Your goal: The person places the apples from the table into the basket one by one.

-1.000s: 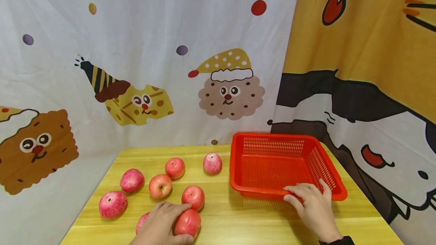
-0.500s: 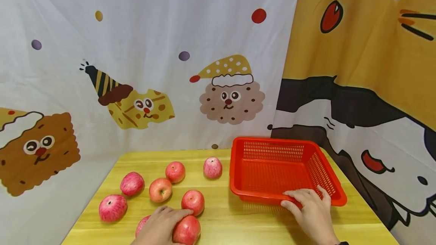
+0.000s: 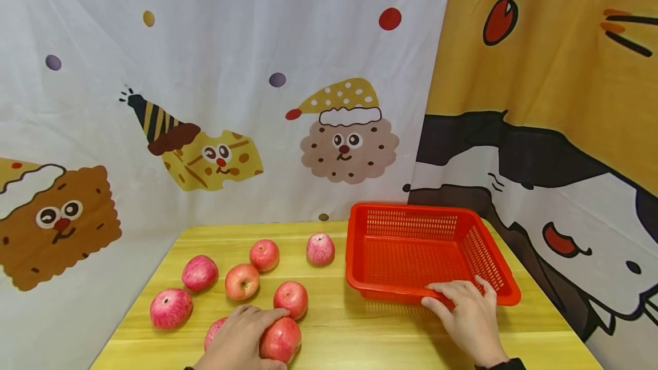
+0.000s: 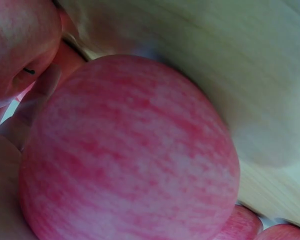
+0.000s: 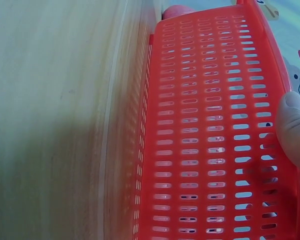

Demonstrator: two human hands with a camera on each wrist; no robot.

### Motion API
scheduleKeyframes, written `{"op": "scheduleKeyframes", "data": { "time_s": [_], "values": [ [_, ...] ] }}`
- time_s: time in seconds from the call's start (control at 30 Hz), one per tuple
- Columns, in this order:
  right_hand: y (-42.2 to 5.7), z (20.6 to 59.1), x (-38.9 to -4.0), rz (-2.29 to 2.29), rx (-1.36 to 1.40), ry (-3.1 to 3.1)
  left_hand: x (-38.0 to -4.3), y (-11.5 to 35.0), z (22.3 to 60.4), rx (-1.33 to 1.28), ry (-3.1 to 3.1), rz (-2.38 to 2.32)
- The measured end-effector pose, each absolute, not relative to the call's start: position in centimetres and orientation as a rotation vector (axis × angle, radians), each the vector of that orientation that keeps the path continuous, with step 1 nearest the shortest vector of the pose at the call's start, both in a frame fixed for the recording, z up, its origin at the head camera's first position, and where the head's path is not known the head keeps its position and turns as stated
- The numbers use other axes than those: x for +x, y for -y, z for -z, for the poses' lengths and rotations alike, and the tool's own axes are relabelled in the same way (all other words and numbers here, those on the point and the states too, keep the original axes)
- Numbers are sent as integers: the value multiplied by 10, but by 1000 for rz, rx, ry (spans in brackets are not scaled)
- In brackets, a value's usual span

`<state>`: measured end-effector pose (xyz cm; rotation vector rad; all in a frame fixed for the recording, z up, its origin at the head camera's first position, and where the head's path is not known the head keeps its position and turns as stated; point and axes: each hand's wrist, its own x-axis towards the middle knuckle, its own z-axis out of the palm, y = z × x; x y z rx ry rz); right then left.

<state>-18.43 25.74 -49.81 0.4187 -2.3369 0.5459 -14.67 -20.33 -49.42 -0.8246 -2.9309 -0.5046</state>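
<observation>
My left hand (image 3: pixel 239 336) holds a red apple (image 3: pixel 281 340) at the table's near side, fingers over its top and thumb low at the front. In the left wrist view an apple (image 4: pixel 130 150) fills the middle, close against the hand. Just behind the held apple sits another apple (image 3: pixel 291 300), and a pink one (image 3: pixel 213 333) is partly hidden by the hand. My right hand (image 3: pixel 470 316) grips the near rim of a red plastic basket (image 3: pixel 354 278), thumb outside and fingers over the edge. The right wrist view shows the thumb (image 5: pixel 294 127) on the slotted wall.
More apples lie on the wooden table (image 3: pixel 354 336): a pink one (image 3: pixel 171 309) and a darker one (image 3: pixel 200 273) at left, a yellowish one (image 3: pixel 242 282), a red one (image 3: pixel 264 255), and one (image 3: pixel 320 249) left of the basket. Printed curtains (image 3: pixel 329 27) hang behind.
The head view tilts slightly down and up. My left hand stays on the apple and my right hand on the basket rim; the basket shifts very little, if at all.
</observation>
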Motion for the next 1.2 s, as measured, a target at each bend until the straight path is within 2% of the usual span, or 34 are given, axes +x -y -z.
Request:
{"op": "scheduleKeyframes", "data": {
  "time_s": [0.33,1.2],
  "values": [
    [-257,498,-185,-553,404,2344,-148,202,495,-835,2906,496],
    [-257,498,-184,-546,406,2329,-146,207,488,-667,2877,673]
  ]
}}
